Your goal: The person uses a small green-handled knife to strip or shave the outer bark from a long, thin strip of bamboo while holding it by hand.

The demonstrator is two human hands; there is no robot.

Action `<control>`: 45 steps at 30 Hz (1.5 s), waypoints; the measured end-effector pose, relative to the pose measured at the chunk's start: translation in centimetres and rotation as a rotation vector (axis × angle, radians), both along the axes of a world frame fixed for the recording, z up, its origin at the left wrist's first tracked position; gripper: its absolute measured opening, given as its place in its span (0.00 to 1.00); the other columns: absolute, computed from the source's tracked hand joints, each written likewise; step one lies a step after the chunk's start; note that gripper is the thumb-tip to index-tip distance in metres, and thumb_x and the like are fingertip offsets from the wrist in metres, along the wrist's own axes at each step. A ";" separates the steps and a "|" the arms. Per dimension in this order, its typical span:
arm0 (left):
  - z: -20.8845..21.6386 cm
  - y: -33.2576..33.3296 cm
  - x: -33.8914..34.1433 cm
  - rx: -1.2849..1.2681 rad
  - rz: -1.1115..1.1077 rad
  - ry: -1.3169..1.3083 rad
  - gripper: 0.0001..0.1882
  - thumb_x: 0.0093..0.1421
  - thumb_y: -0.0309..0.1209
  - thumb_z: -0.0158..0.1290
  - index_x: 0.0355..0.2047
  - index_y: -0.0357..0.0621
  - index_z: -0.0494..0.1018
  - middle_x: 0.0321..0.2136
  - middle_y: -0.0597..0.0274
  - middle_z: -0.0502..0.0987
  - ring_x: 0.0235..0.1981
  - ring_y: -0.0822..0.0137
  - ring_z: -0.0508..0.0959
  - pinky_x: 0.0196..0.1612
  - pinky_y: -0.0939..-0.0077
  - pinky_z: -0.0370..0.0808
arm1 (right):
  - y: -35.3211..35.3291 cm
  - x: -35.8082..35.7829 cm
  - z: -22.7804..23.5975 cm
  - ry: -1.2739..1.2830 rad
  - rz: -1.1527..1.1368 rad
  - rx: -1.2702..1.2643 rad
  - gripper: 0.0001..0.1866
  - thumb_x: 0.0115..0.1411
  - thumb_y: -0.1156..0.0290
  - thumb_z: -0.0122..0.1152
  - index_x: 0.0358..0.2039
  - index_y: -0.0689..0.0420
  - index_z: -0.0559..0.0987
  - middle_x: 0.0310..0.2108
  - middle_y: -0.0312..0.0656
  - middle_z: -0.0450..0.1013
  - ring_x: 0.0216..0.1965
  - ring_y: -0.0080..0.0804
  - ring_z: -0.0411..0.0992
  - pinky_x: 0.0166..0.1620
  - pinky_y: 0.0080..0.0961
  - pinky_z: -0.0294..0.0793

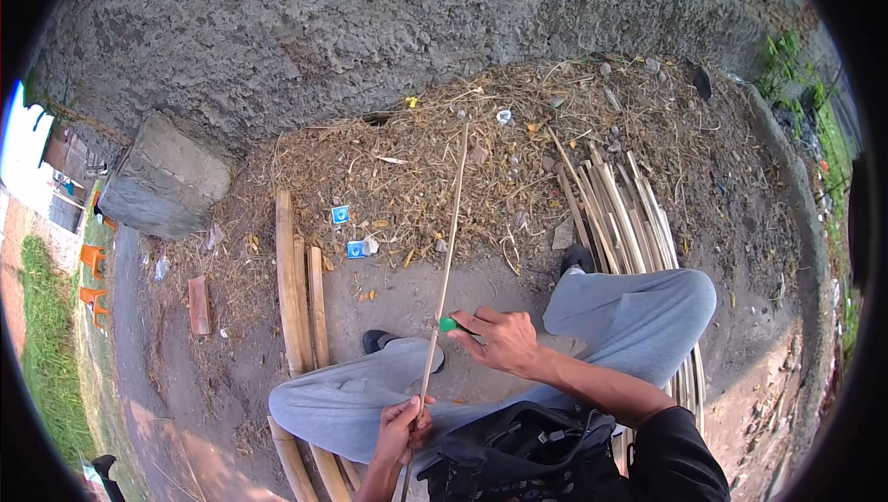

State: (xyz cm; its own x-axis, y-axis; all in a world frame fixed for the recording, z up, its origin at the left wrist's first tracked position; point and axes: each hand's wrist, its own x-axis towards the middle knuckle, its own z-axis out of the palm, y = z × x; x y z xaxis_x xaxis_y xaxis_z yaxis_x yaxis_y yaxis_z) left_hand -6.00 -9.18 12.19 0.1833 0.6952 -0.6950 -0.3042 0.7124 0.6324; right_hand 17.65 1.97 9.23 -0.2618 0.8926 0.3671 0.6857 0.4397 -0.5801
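Note:
A long, thin bamboo strip [452,215] slants from my lap away over the littered ground. My left hand [404,426] is closed round its near part, in front of my left knee. Further up the strip, my right hand [499,340] grips a small green tool [449,324] whose green end rests against or just beside the strip. The rest of that tool is hidden by the fingers, so its exact kind cannot be made out.
Bamboo poles [292,289] lie under my left leg, and a bundle of split bamboo strips [620,210] lies under my right. Ahead are dry shavings [407,178], two small blue packets [340,214] and a rough wall [370,30]. A concrete block [171,173] and brick [199,306] stand left.

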 end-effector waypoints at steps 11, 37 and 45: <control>-0.1 -4.4 -1.0 -0.133 0.025 -0.098 0.15 0.72 0.34 0.44 0.43 0.31 0.72 0.18 0.66 0.64 0.12 0.79 0.57 0.13 0.83 0.51 | 3.7 3.4 -0.9 0.043 -0.236 -0.122 0.15 0.61 0.54 0.62 0.43 0.47 0.82 0.21 0.39 0.73 0.19 0.44 0.74 0.21 0.41 0.72; 2.8 -11.5 -6.4 -0.136 -0.180 0.355 0.21 0.70 0.39 0.47 0.19 0.45 0.70 0.10 0.71 0.61 0.09 0.78 0.57 0.14 0.81 0.50 | 9.5 11.0 -8.5 0.771 -0.760 -0.642 0.22 0.64 0.49 0.56 0.44 0.53 0.83 0.19 0.47 0.74 0.24 0.41 0.75 0.32 0.39 0.74; 0.9 -7.3 -3.0 0.589 -0.288 1.143 0.18 0.67 0.42 0.53 0.44 0.39 0.79 0.21 0.60 0.79 0.24 0.72 0.76 0.28 0.74 0.72 | 7.3 6.7 -4.4 0.478 -0.676 -0.265 0.21 0.66 0.57 0.54 0.47 0.62 0.79 0.23 0.47 0.75 0.23 0.32 0.73 0.31 0.31 0.71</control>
